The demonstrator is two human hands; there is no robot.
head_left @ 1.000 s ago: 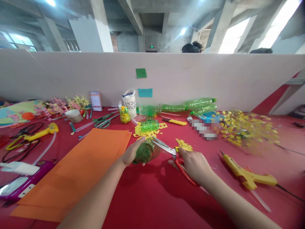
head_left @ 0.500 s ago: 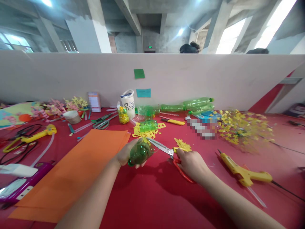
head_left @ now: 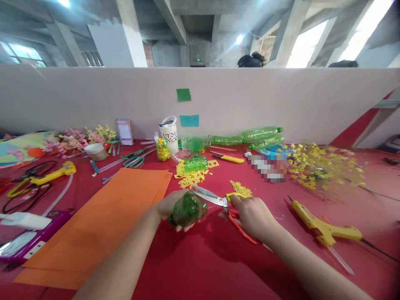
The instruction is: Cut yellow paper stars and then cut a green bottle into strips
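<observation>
In my left hand (head_left: 168, 204) lies the cut top of a green plastic bottle (head_left: 186, 210), its capped neck pointing left toward my wrist and its cut end to the right. My right hand (head_left: 254, 214) is closed round the scissors (head_left: 215, 197), which have one yellow and one red handle. The scissor blades are parted, with their tips at the upper edge of the bottle piece. Beyond the hands sit a small pile of yellow stars (head_left: 240, 188) and yellow scraps (head_left: 190, 178) under a green bottle section (head_left: 196, 163).
Orange sheets (head_left: 103, 221) cover the left. One yellow glue gun (head_left: 325, 225) lies right, another yellow tool (head_left: 54, 175) far left near a purple power strip (head_left: 50, 237). Green bottles (head_left: 262, 134), a yellow cutter (head_left: 231, 158) and a white cup (head_left: 168, 135) stand or lie along the back.
The bottle piece has turned in my left hand and shifted slightly right. The scissor blades have opened wider at its edge, and the red handle has swung downward.
</observation>
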